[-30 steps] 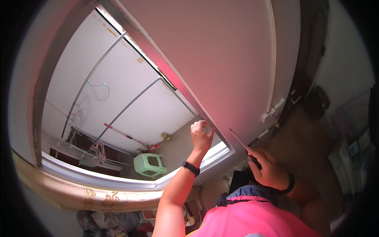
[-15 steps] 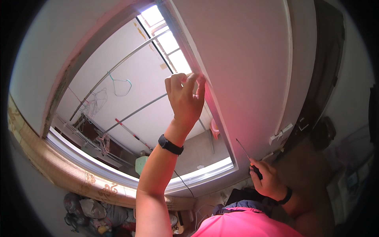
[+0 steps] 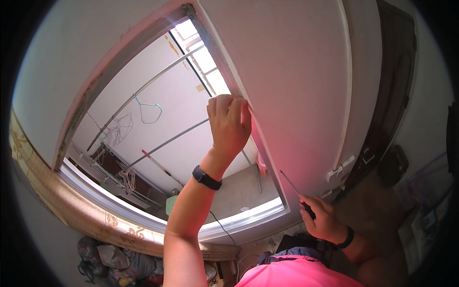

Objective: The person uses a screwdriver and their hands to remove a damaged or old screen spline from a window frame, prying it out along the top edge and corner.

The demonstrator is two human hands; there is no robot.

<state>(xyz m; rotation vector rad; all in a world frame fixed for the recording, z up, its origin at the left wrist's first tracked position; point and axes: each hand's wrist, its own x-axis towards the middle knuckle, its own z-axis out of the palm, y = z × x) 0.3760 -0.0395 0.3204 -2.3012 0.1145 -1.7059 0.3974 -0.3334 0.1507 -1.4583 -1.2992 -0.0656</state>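
My left hand (image 3: 228, 125) is raised to the right side of the window frame (image 3: 216, 56), its curled fingers against the edge; whether they pinch anything is hidden. A dark band sits on that wrist. Lower right, my right hand (image 3: 320, 221) grips a screwdriver (image 3: 290, 182) by its dark handle, the thin shaft pointing up and left beside the pink-tinted wall (image 3: 291, 119). The screwdriver's tip is near the lower right part of the frame, apart from my left hand.
Through the opening are metal rods (image 3: 178, 135), a teal hanger (image 3: 150, 115), tangled wire hangers (image 3: 116, 133) and a green stool (image 3: 170, 204). A patterned curtain (image 3: 112, 220) runs along the sill, above piled bags (image 3: 114, 256). A dark door (image 3: 394, 71) and wall sockets (image 3: 339, 170) are right.
My left hand has risen from the lower frame to higher up its right side, its fingers now more bunched. The screwdriver in my right hand appears slightly lower. The view has shifted.
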